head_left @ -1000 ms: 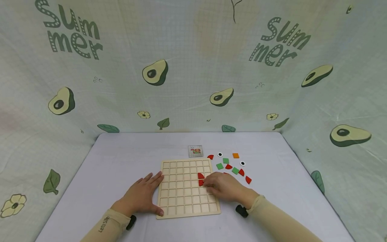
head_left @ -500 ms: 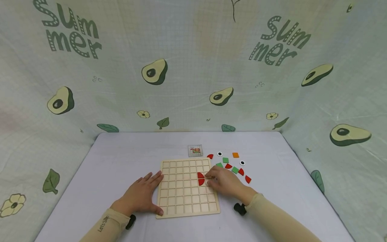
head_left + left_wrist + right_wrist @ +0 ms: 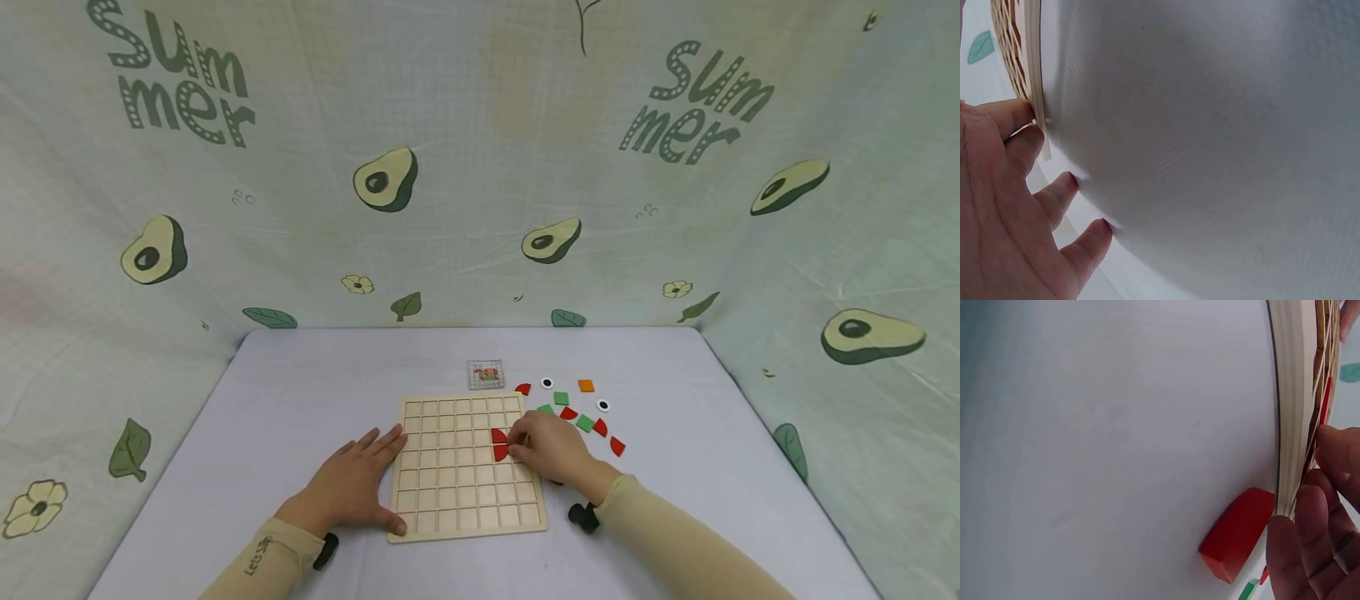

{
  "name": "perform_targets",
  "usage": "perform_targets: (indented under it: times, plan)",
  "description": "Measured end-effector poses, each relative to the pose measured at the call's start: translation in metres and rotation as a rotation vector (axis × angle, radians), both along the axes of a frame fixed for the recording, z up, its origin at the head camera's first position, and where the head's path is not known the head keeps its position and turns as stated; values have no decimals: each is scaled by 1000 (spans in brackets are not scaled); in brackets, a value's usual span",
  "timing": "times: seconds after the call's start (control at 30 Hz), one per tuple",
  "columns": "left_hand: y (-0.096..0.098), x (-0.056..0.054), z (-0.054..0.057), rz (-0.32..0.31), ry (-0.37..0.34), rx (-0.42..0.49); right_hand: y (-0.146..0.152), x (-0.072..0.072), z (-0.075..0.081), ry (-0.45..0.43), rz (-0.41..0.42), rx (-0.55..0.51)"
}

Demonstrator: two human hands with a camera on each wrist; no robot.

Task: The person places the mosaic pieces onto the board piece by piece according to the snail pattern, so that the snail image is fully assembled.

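Note:
A wooden grid board lies flat on the white table. Resting along its left edge is my left hand, fingers spread, thumb on the near-left corner; the left wrist view shows those fingers at the board's edge. Two red quarter-circle pieces sit in adjoining cells near the right side, an upper one and a lower one. My right hand reaches over the board's right edge, thumb and forefinger pinching at the rounded edge of the lower piece. Its fingertips partly hide that edge.
Right of the board lie loose green squares, red quarter-circles, an orange square and black-and-white eye discs. A small picture card lies behind the board. Another red piece is beside the board, under my right wrist.
My right fingers drew back slightly from the red pieces, parted, then came together again at their rounded edge. The right wrist has shifted a little left. My left hand stays put.

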State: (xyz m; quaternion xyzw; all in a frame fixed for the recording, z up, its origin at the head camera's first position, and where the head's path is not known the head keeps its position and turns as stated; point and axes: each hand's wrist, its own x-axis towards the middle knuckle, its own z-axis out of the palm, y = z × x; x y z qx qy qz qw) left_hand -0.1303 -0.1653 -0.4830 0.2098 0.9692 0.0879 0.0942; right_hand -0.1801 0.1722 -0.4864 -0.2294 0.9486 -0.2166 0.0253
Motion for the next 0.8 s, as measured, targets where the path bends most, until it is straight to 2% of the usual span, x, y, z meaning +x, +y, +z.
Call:
perform_targets:
  times: [0.4, 0.57, 0.8]
  plan:
    - [0, 1, 2, 0, 7, 10, -3, 2, -3, 43, 0, 34]
    - [0, 1, -1, -1, 8, 16, -2, 2, -1, 29, 5, 25]
    - [-1, 1, 0, -9, 8, 9, 16, -4, 12, -11, -100, -28]
